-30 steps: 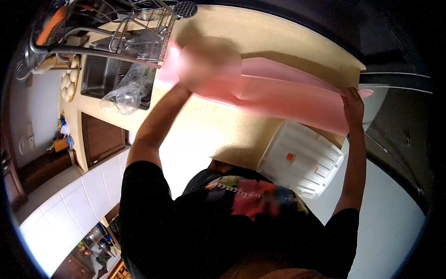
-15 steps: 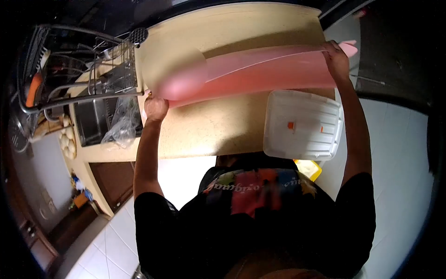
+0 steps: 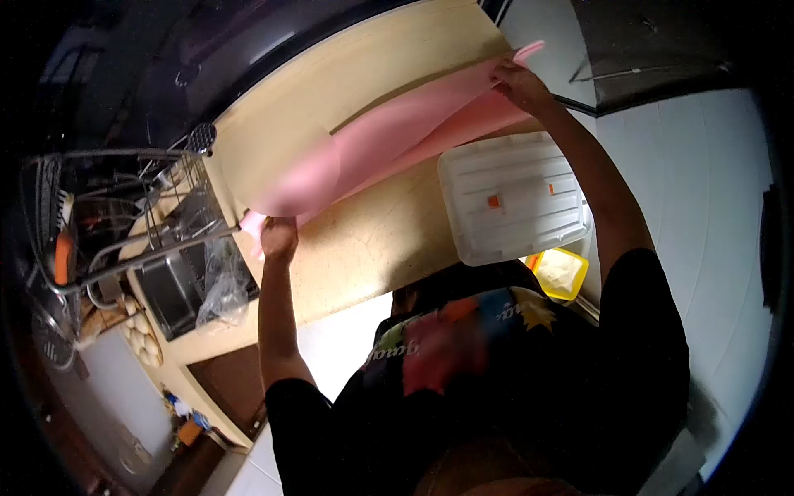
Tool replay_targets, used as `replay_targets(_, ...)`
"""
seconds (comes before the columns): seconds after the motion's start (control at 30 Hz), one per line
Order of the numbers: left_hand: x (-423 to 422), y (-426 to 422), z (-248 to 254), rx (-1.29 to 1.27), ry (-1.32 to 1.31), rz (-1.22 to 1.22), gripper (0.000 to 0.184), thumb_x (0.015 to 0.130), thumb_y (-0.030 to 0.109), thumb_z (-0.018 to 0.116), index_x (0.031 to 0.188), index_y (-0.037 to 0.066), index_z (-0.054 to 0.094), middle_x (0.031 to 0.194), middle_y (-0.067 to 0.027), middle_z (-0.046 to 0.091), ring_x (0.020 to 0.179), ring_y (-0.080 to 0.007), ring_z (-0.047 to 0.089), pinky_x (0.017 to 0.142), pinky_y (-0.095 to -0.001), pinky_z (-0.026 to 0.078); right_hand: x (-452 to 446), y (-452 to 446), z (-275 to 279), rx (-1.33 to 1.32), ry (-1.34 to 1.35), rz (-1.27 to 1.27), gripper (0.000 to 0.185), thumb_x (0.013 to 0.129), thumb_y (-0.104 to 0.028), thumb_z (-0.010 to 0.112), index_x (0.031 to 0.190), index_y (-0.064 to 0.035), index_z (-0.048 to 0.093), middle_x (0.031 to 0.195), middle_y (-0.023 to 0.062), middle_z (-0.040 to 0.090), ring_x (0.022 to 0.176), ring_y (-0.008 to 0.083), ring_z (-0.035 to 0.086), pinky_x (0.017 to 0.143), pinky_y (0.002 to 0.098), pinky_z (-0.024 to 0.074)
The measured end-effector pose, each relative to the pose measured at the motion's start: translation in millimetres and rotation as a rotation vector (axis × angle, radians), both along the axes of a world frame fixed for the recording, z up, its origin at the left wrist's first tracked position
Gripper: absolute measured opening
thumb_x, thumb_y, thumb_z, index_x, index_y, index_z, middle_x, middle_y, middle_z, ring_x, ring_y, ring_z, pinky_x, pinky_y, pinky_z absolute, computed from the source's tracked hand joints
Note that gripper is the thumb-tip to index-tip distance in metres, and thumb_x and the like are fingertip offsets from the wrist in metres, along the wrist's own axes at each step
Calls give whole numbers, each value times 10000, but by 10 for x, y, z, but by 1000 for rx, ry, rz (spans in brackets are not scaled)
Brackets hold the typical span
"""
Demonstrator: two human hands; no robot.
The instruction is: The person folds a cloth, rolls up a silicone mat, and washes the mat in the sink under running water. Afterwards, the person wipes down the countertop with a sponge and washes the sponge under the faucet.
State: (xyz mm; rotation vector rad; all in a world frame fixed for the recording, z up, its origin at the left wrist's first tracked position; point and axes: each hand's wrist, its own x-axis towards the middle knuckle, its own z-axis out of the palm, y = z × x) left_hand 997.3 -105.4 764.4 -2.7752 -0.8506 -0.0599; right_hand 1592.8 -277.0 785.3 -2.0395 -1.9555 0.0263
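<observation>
Arms (image 3: 597, 176) outstretched, left hand (image 3: 279, 238), right hand (image 3: 521, 88) holding pink sheet (image 3: 385, 132)

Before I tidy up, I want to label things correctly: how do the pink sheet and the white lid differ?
The pink sheet is long and curved; the white lid is squarer, ribbed and has orange parts. The left hand and right hand hold the sheet, while neither holds the lid.

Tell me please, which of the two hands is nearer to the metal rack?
The left hand: it holds the pink sheet at the end beside the metal rack. The right hand holds it near the opposite end.
</observation>
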Motion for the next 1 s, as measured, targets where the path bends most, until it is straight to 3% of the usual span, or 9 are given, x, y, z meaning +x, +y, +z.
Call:
replay_targets(0.1,21,-110,55,-64,68,352,293,815,105,496,1093,21,533,1019,-214,571,901,-340,575,784,-415,477,-172,-160,12,-74,55,103,471,678,20,621,1135,-22,516,1157,127,487,1095,306,490,946,366,427)
replay_targets(0.27,183,-16,201,60,-237,355,283,859,292,548,1055,88,532,880,-138,640,722,-343,630,599,-442,524,-331,-245,-307,-231,2,-14,762,645,11,654,1328,-12,316,1328,164,344,1247,343,372,1014,400,375)
replay_targets(0.57,183,-6,631,101,194,205,499,772,482,638,1068,114,477,728,-119,617,633,-293,644,525,-389,523,-228,-240,-374,-341,-302,98,782,674,-99,705,1330,12,293,1345,197,320,1205,352,420,942,405,445)
replay_targets(0.7,208,40,585,142,208,271,241,855,357,545,937,133,508,705,-84,611,601,-273,640,513,-375,524,-178,-110,-386,-193,-234,135,680,733,-125,663,1302,15,318,1288,172,418,1149,318,485,907,383,465)
replay_targets(0.8,317,-36,757,209,145,288,127,895,258,467,872,144,518,688,-72,607,580,-267,635,503,-372,524,-227,5,-138,-520,16,-74,463,827,-143,568,1245,-11,420,1213,154,516,1061,282,557,891,367,472)
replay_targets(0.87,293,-6,746,309,151,313,122,904,227,441,853,150,520,683,-68,609,588,-269,635,484,-386,519,28,92,-618,-13,1038,-199,279,895,-132,463,1150,-39,525,1137,105,577,983,262,596,833,365,499)
replay_targets(0.9,329,-65,803,307,155,308,122,904,227,441,853,150,520,683,-68,609,588,-269,635,484,-386,519,48,67,-549,-14,1042,-204,279,895,-132,463,1150,-39,525,1137,105,577,983,262,596,833,365,499)
replay_targets(0.97,499,-201,1043,289,-15,381,109,897,209,443,865,146,525,689,-64,610,604,-286,632,481,-396,516,124,101,-143,44,-171,-133,252,873,-111,468,1097,-93,581,1165,78,566,985,251,590,792,353,513)
replay_targets(1.0,535,-234,1105,268,22,459,85,881,198,461,889,147,529,742,-74,625,629,-299,635,497,-418,517,127,87,0,44,-167,-137,252,873,-111,468,1097,-93,581,1165,78,566,985,251,590,792,353,513)
